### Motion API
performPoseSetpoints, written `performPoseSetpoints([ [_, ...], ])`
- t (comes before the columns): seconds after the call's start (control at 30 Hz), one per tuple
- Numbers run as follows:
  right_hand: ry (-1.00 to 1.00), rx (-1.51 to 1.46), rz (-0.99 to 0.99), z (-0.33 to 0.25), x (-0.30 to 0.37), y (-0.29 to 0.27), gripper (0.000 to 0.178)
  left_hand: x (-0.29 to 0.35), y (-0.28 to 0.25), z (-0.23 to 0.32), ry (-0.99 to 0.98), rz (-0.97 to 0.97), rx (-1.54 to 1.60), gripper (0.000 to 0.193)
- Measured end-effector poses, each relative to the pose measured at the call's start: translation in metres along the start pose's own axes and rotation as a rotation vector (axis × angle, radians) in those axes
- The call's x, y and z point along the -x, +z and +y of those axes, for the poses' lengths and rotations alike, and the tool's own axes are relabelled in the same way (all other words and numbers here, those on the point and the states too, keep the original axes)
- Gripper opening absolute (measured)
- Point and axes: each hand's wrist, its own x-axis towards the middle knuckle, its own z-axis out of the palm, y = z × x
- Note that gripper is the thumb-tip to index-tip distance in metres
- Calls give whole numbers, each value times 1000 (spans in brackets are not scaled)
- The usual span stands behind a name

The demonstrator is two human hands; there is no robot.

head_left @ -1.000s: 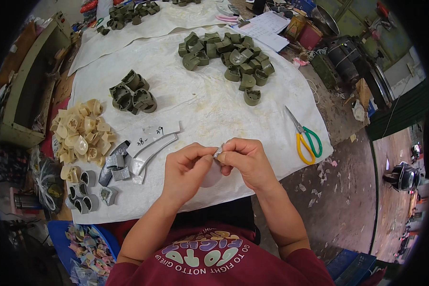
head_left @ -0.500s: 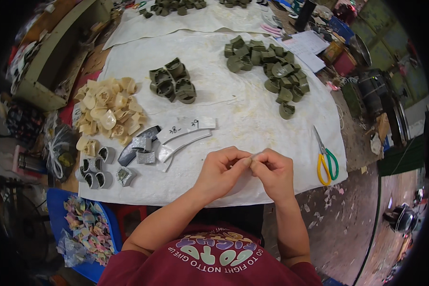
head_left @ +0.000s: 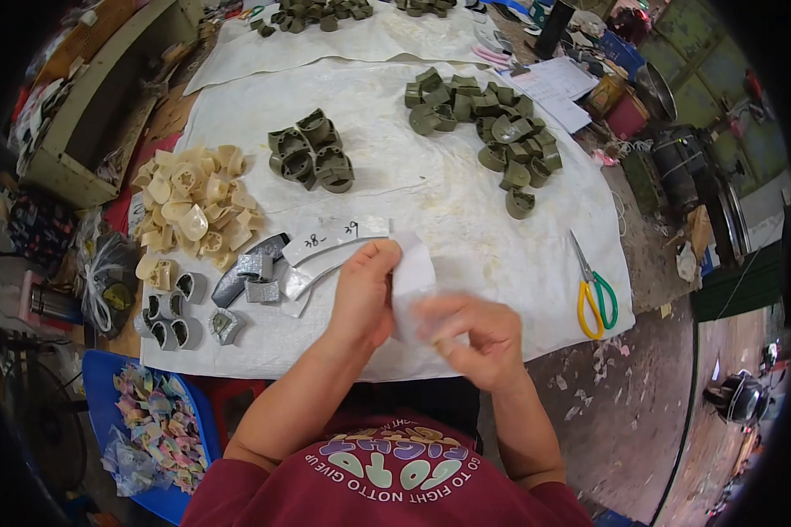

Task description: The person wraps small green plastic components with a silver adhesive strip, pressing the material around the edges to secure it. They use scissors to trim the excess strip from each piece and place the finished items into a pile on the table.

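My left hand (head_left: 365,290) is closed, pinching a thin white sheet (head_left: 413,263) between thumb and fingers above the cloth. Whether the sheet is paper or film, I cannot make out. Close by on its right is my right hand (head_left: 482,338), its fingers smeared by motion near the sheet's lower part. Just beyond my left hand lie pale curved strips (head_left: 338,241) with handwriting on them. A dark curved strip (head_left: 235,283) rests beside them, with silver-wrapped heel-shaped blocks (head_left: 261,289) on and next to it.
Cream heel-shaped pieces (head_left: 198,206) are heaped at the left, above several silver-covered ones (head_left: 169,321). Olive pieces stand in a cluster (head_left: 312,149) and a pile (head_left: 501,123) farther off. Scissors (head_left: 591,299) lie at the right. A blue bin (head_left: 105,413) of scraps stands lower left.
My hands were pinched together over the cloth; now they are apart. The left has moved left and away from me with the white sheet, which now shows clearly. The view has shifted slightly.
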Motion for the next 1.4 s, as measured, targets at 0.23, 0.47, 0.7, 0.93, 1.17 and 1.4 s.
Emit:
performPoseSetpoints([
  [0.23,489,-154,-46,-19,104,-44,5,-45,-11,59,302,22,-10,10],
  [0.47,455,246,538,-15,78,-26,40,-15,44,-9,310,-72,-282,13],
  [0.7,139,657,326,-9,16,-16,30,-2,55,-15,277,-102,-195,13],
  [0.93,282,568,236,-24,41,-29,15,-1,61,-12,118,-99,-76,8],
  [1.17,610,466,335,-32,131,-45,13,-28,53,1,272,-66,-6,13],
  [1.4,752,1530,-54,-9,301,-66,17,-23,48,50,403,-174,-300,17],
])
